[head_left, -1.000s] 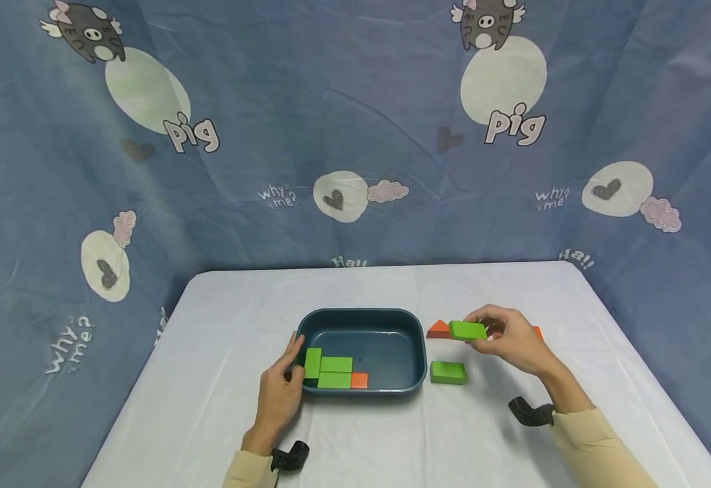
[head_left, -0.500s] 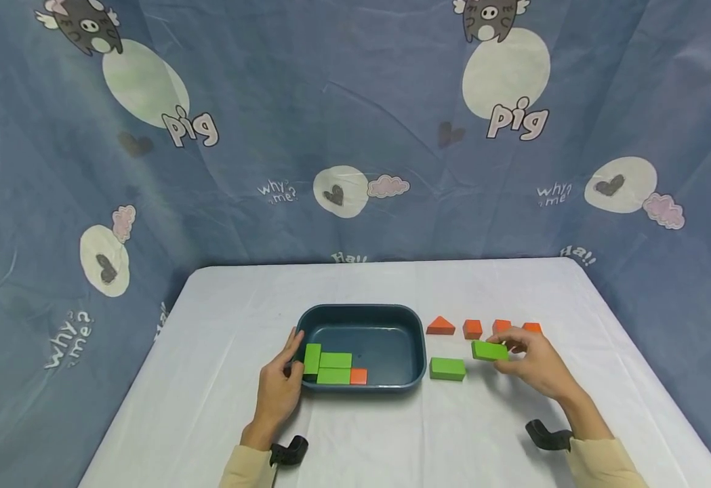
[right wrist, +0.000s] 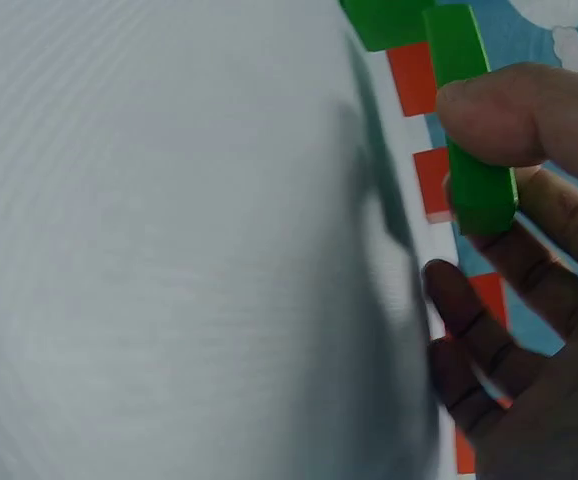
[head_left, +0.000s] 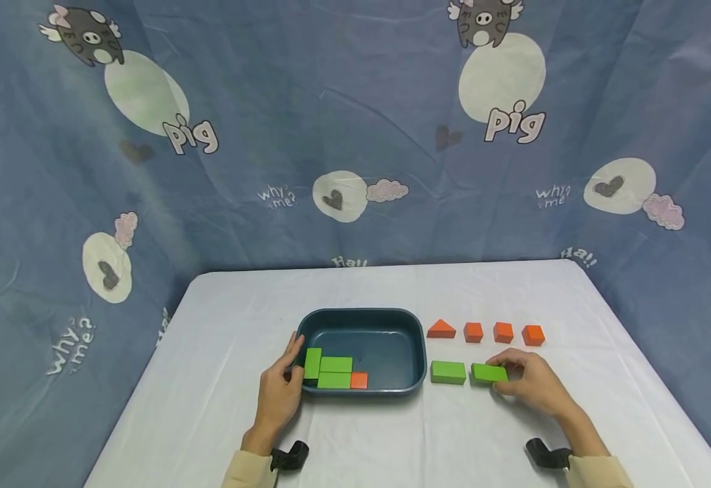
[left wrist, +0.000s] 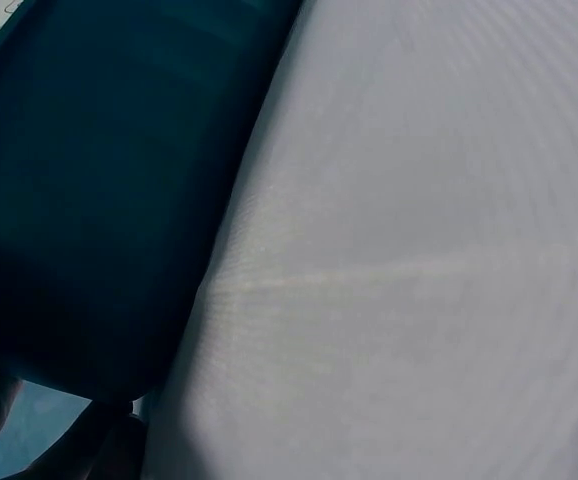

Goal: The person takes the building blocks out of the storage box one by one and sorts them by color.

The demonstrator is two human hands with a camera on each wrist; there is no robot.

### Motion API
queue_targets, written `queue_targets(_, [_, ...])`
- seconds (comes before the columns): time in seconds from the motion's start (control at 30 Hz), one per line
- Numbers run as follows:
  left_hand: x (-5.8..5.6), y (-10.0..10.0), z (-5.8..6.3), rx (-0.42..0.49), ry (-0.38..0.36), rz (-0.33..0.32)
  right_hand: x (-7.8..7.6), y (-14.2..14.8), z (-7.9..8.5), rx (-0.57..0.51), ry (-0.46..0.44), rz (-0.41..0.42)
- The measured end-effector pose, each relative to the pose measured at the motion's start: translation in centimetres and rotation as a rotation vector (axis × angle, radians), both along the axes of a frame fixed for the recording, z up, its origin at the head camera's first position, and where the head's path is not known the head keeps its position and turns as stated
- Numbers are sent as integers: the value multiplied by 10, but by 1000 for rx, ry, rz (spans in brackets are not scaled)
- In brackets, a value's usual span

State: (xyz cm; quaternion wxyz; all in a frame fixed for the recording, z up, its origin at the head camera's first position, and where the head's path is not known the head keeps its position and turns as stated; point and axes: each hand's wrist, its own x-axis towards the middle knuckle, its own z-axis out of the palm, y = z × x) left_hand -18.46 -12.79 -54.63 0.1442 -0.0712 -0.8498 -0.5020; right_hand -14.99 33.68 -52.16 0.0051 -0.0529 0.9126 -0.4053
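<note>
My right hand [head_left: 532, 379] pinches a green rectangular block [head_left: 488, 373] between thumb and fingers, low over the white table. In the right wrist view the thumb presses one face of the block [right wrist: 484, 195], with its shadow on the cloth. Just left of it lies another green block [head_left: 448, 372]. My left hand [head_left: 278, 396] rests with straight fingers against the left end of a dark blue tray [head_left: 413, 388]. Inside the tray, three green blocks [head_left: 335, 364] and an orange block [head_left: 358, 380] sit in the near left corner.
Behind the green blocks stand an orange triangular block [head_left: 441, 330] and three orange cubes [head_left: 503, 332] in a row. A blue printed cloth [head_left: 355, 135] hangs behind the white-covered table [head_left: 239, 305].
My right hand has brought the green block from near the orange triangle rightward and toward me, down beside the other green block, uncovering the orange row. My left hand stays at the tray.
</note>
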Motion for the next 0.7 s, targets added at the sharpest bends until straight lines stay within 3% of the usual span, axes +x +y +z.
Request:
queue_targets(0.37, [1,0,-2,1,-7,1,1,0,-17,-35,18,-1])
queue_targets(0.7, [0,0,-2,7,-3,2,-2,-9,-20,30,31,-17])
